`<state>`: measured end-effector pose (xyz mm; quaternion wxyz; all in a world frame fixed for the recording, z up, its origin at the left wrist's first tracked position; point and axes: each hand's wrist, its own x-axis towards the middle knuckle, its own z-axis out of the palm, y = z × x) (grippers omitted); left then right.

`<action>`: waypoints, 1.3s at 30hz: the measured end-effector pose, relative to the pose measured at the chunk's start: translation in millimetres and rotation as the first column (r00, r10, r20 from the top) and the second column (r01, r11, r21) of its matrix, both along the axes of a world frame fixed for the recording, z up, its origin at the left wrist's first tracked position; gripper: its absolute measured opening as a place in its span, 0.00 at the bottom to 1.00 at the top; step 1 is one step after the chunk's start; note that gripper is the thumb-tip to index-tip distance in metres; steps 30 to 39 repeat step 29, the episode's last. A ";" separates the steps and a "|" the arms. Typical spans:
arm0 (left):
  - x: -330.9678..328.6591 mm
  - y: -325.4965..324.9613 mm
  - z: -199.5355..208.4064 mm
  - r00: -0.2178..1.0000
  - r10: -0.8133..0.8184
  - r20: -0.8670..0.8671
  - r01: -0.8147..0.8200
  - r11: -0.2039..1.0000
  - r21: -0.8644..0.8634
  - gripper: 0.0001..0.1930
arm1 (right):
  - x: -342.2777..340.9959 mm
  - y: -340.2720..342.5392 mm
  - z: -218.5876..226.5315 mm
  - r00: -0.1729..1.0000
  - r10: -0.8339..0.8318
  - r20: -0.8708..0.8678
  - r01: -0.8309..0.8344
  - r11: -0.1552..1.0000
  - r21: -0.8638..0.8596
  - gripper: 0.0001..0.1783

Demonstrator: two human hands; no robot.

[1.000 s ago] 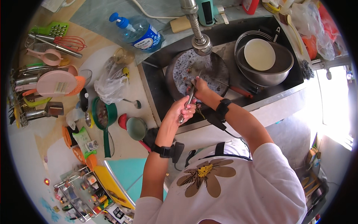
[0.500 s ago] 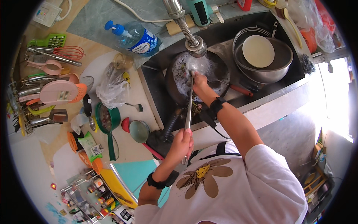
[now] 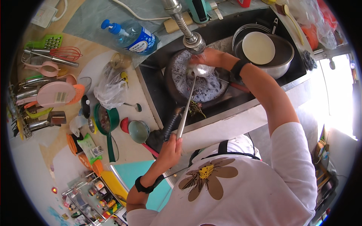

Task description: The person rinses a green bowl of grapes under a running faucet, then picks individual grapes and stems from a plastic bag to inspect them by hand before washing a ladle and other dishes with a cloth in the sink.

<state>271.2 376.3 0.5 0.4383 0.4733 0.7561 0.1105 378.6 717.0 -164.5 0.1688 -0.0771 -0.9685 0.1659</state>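
Note:
My left hand [image 3: 169,152] is closed round the lower end of a long metal handle, which slants up to the shiny, rounded head of a ladle [image 3: 203,71]. That head is in the sink under the tap [image 3: 195,42]. My right hand [image 3: 211,57] curls its fingers over the head's far edge; the tap and splashing water partly hide and blur them. Below lies a dark wok [image 3: 169,77] with foamy water and floating bits. A tool with a reddish-brown handle [image 3: 239,87] rests across the wok's right rim.
Right in the sink [image 3: 145,88] stand a metal pot [image 3: 284,62] and a cream bowl [image 3: 259,48]. A blue pump bottle [image 3: 137,39] is at its back left. Leafy scraps [image 3: 195,109] lie before the wok. Left are a green pan [image 3: 113,120], a pale green bowl [image 3: 138,132] and hanging utensils.
My right hand has moved from the handle near the ladle's head to the head's far edge, the forearm swinging right. My left hand has shifted slightly left and down with the handle.

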 end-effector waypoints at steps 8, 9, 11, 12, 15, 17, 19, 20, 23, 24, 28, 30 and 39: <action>-5.5 -1.7 6.7 0.863 0.340 0.374 -0.251 0.931 -0.267 0.11 | -1.7 -9.7 -14.2 0.902 -0.430 -0.034 0.365 0.804 -0.470 0.10; -3.0 -0.5 6.3 0.786 0.384 0.484 -0.262 0.917 -0.302 0.11 | -1.7 -13.9 -19.5 0.900 -0.434 -0.034 0.369 0.803 -0.469 0.10; 2.3 0.2 3.4 0.691 0.427 0.583 -0.268 0.901 -0.342 0.11 | -3.5 -33.0 -31.0 0.623 -0.779 -0.073 0.592 0.530 -0.608 0.15; 5.4 0.0 0.7 0.615 0.486 0.621 -0.299 0.872 -0.387 0.12 | -10.8 -43.8 -29.6 0.480 -0.876 -0.048 0.650 0.392 -0.651 0.17; 20.5 10.0 -4.4 0.491 0.568 0.660 -0.333 0.823 -0.460 0.13 | -28.6 -79.6 -22.4 0.117 -0.917 0.382 0.558 -0.258 -0.789 0.25; 26.9 17.0 -7.5 0.453 0.569 0.686 -0.338 0.822 -0.458 0.13 | -53.6 -98.7 -39.9 -0.043 -0.845 0.533 0.531 -0.471 -0.704 0.27; 24.5 15.7 -10.7 0.481 0.554 0.679 -0.341 0.832 -0.436 0.13 | -58.4 -100.5 -40.9 -0.076 -0.871 0.485 0.379 -0.475 -0.794 0.28; 20.3 10.4 -11.1 0.505 0.552 0.663 -0.358 0.834 -0.421 0.13 | -52.9 -101.2 -29.9 0.059 -0.931 0.360 0.462 -0.294 -0.837 0.26; 12.6 7.6 -7.6 0.682 0.433 0.589 -0.293 0.900 -0.323 0.13 | -22.3 -76.7 -30.7 0.336 -0.939 0.075 0.638 0.168 -0.752 0.17; 9.5 6.0 -6.1 0.681 0.434 0.590 -0.297 0.900 -0.318 0.13 | -11.5 -62.5 -30.4 0.454 -0.888 -0.068 0.587 0.356 -0.727 0.14; -15.9 -10.3 -11.5 0.999 0.001 0.043 0.000 1.000 -0.018 0.11 | 20.9 0.4 -10.4 0.933 -0.349 -0.086 0.306 0.897 -0.320 0.17; -19.3 -8.5 -8.0 0.995 -0.054 -0.080 0.056 0.998 0.028 0.10 | 19.2 -1.6 -11.8 0.935 -0.346 -0.084 0.303 0.897 -0.322 0.17; -19.3 -8.5 -8.0 0.995 -0.054 -0.080 0.056 0.998 0.028 0.10 | 19.2 -1.6 -11.8 0.935 -0.346 -0.084 0.303 0.897 -0.322 0.17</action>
